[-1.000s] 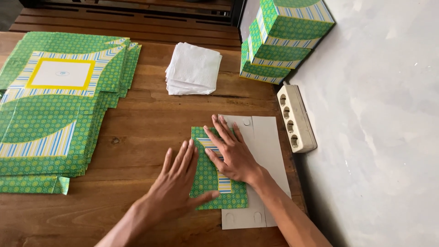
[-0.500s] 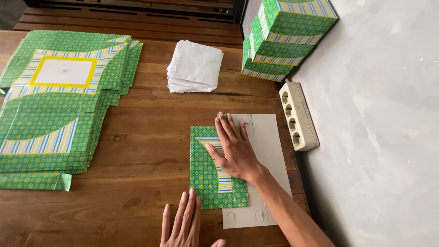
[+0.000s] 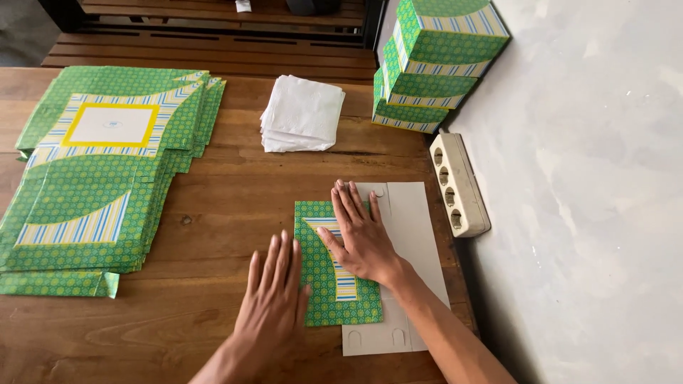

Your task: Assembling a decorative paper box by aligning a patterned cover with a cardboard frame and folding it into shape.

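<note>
The right hand (image 3: 361,238) lies flat, fingers spread, pressing a folded green box blank (image 3: 334,284) onto the wooden tabletop (image 3: 213,213). The left hand (image 3: 274,299) rests open-palmed on the blank's left edge, gripping nothing.

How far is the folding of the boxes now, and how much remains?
Done: several assembled green boxes stand stacked at the wall. In hand: the right hand presses flat on a box blank with one green panel folded over its grey inside, and the left hand rests at its left edge. Left: a thick pile of flat blanks.
</note>
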